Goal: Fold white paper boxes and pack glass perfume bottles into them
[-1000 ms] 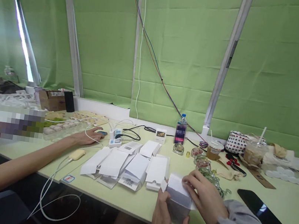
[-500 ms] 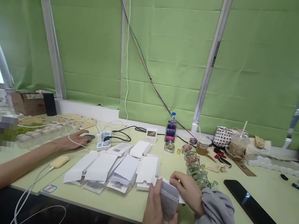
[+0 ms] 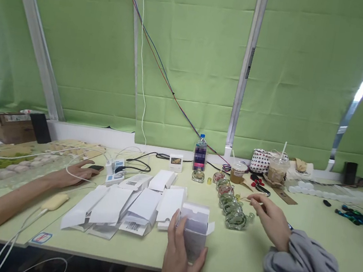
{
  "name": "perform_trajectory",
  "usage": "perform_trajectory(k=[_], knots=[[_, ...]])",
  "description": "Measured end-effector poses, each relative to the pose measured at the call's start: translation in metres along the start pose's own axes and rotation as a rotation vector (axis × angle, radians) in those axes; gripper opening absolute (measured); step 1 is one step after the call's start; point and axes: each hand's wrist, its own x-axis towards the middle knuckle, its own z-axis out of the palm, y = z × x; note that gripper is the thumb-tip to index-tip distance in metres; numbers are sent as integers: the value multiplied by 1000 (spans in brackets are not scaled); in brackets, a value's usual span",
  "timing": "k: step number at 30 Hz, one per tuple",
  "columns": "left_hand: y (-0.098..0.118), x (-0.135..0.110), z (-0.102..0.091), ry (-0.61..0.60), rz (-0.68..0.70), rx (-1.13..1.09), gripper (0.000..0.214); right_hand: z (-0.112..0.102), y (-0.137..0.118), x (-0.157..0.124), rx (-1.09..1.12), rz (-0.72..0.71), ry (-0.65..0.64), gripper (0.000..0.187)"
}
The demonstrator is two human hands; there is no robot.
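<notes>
My left hand (image 3: 181, 263) is closed around a small white cardboard box (image 3: 194, 238) near the table's front edge. The box is upright with its top flap open, and its inside is partly visible. To the right, my right hand (image 3: 270, 217) reaches over the table with fingers apart and slightly bent, wearing a grey cloth band (image 3: 301, 265) at the wrist. Its fingertips are by a beige pouch, mostly hidden, at the right of a row of coiled green and reddish pieces in clear wrapping (image 3: 235, 217). Whether they touch the pouch is unclear.
Several flattened white boxes (image 3: 113, 203) lie left of my left hand. Another person's hand (image 3: 77, 172) rests by a power strip (image 3: 115, 171). Behind stand a bottle (image 3: 199, 154) and drink cups (image 3: 237, 174). A dark phone is mostly hidden behind my right wrist.
My right hand has left the box and moved right, beside the coiled pieces. The box in my left hand now shows its open top. The view has turned slightly right.
</notes>
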Motion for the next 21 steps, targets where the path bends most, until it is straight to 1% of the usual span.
perform_trajectory(k=[2,3,5,7,10,14,16,17,18,21], knots=[[5,3,-1,-6,-16,13,63,-8,27,5,-136,39,-70,33],[7,5,-1,-13,-25,22,64,-10,37,6,-190,37,-90,31],[7,7,1,-25,-41,34,63,-8,51,7,-239,24,-122,27],[4,9,4,-35,-50,29,63,-2,58,6,-245,-9,-146,24],[2,10,8,-54,-60,8,63,10,62,5,-239,-67,-180,25],[8,16,12,-58,-111,-75,64,19,68,6,-236,-117,-186,28],[10,23,12,-62,-173,-237,68,20,70,7,-241,-128,-179,27],[9,27,10,-84,-215,-386,71,19,71,7,-245,-130,-174,27],[8,31,8,-136,-268,-579,74,18,72,8,-248,-130,-168,26],[2,45,-4,-387,-448,-1209,80,14,71,8,-256,-125,-150,28]])
